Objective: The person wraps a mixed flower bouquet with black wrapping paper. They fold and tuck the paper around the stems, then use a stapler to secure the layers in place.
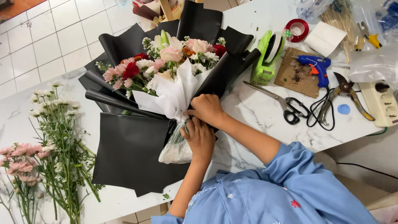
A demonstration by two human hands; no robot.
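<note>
A bouquet of pink, red and white flowers lies on the marble table, wrapped in white paper and ringed by black wrapping sheets. My right hand grips the gathered white paper at the bouquet's neck. Just below it, my left hand closes around the stems, which sit in clear plastic. The two hands are touching each other.
Loose white and pink stems lie at the left. To the right are a green tape dispenser, scissors, a blue glue gun on cardboard, pruning shears, a red tape roll and a power strip.
</note>
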